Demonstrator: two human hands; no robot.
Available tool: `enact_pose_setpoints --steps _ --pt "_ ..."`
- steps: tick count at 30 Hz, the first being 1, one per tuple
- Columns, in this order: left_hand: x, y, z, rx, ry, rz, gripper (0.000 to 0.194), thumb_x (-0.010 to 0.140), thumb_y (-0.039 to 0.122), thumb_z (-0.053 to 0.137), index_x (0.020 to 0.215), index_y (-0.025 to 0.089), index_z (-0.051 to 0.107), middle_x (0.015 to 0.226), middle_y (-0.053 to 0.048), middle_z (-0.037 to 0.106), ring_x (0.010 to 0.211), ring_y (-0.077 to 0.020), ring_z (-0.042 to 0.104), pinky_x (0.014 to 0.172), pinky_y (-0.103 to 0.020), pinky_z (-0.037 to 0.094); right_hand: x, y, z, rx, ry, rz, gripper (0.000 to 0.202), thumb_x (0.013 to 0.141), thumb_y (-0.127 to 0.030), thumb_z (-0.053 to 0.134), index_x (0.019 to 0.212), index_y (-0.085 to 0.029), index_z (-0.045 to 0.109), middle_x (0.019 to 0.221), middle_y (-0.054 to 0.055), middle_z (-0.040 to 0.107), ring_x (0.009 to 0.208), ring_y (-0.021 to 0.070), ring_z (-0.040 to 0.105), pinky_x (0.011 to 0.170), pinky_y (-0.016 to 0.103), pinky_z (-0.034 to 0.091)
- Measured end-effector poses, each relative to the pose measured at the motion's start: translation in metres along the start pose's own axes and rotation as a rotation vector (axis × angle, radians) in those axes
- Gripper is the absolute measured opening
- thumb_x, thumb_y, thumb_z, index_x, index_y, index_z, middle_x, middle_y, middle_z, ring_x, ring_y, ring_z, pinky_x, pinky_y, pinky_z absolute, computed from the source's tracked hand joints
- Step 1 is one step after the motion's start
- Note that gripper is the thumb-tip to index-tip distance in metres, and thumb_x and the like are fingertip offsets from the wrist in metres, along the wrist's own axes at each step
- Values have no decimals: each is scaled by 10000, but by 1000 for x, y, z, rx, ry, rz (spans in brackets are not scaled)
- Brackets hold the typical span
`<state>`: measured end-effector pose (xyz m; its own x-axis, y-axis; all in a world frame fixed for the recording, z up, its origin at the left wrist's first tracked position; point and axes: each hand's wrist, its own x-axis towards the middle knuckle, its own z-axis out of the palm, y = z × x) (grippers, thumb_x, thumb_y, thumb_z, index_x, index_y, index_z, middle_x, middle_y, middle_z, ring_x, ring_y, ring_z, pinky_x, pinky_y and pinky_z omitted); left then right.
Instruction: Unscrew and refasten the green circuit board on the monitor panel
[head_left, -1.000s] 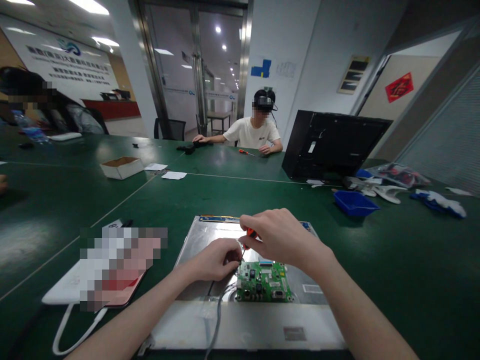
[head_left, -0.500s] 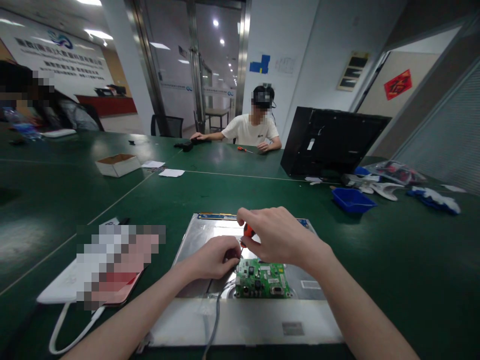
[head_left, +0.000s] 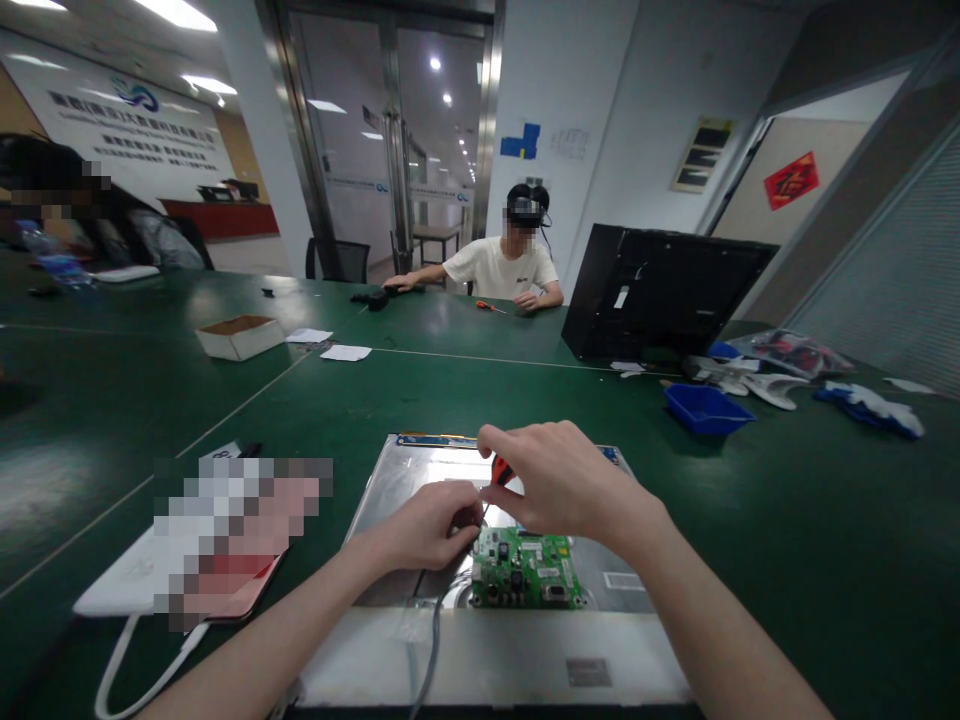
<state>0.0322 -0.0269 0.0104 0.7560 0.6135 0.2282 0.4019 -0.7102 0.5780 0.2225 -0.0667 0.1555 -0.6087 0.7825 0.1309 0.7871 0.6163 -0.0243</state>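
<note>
One screwdriver (head_left: 501, 471) slants between right-hand fingers (head_left: 498, 442).

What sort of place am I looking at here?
Likely an office or company meeting room: there's a large green table, metal-framed glass doors, and a big lettered wall sign near a red desk.

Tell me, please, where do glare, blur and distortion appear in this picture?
In the head view, glare whitens part of the metal panel beyond the circuit board; in the same head view, the board's fine print is too soft to read, and the door frame leans, probably lens distortion.
</note>
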Motion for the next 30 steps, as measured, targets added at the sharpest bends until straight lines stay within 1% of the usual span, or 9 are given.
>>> enact_pose_setpoints --steps 3,7,10,15,19,22,27,28,30 --pt "0 1 -1 12 -15 -2 127 780 127 543 890 177 580 767 -7 584 649 -146 490 585 -252 346 2 -1 0 -67 1 24 167 899 -367 599 935 -205 577 791 21 728 661 171 642 516 277 179" --pt "0 -1 0 20 -15 -11 92 782 139 550 862 176 574 739 -3 568 639 -147 480 581 -254 343 2 -1 1 -52 6 -13 91 886 -277 584 938 -205 564 811 17 722 675 166 639 517 279 180" --pt "0 -3 2 14 0 -5 94 787 148 550 873 174 577 756 -10 582 659 -153 492 601 -259 357 0 -1 0 -3 4 -21 125 854 -241 603 961 -202 554 855 11 727 690 158 638 519 275 200" --pt "-1 0 1 4 -5 -5 100 796 143 537 880 176 580 758 -8 589 653 -149 496 598 -257 354 2 -1 0 -33 -22 19 161 899 -374 607 935 -218 586 817 10 736 685 168 649 521 277 190" --pt "-1 0 0 5 -12 -25 92 789 153 551 872 170 587 751 -12 585 648 -152 493 588 -258 352 3 -1 0 -34 -12 14 87 880 -262 588 947 -207 577 825 17 732 681 159 642 523 272 208" --pt "-1 -1 1 5 -3 -10 116 786 147 549 893 171 589 763 -14 591 658 -155 497 601 -261 359 1 -1 0 0 -3 -16 143 847 -218 593 986 -198 561 872 20 729 708 156 637 532 270 234" --pt "0 2 -1 26 -10 -1 69 793 151 542 848 176 576 733 -3 574 639 -147 486 591 -257 351 2 -1 0 -41 -26 -5 158 910 -362 589 958 -212 574 837 23 726 706 167 638 534 276 224" --pt "0 2 -1 28 -14 -5 59 795 155 543 841 176 572 726 -2 570 631 -146 482 585 -256 348 2 -1 0 -53 -26 -2 161 921 -372 579 953 -214 577 827 25 725 701 167 637 533 278 219" --pt "0 2 -2 23 -15 -7 64 795 159 545 851 176 572 731 -4 574 632 -148 485 584 -257 351 3 -1 0 -58 -19 -3 117 920 -324 574 948 -211 576 820 26 723 697 162 634 533 278 215"
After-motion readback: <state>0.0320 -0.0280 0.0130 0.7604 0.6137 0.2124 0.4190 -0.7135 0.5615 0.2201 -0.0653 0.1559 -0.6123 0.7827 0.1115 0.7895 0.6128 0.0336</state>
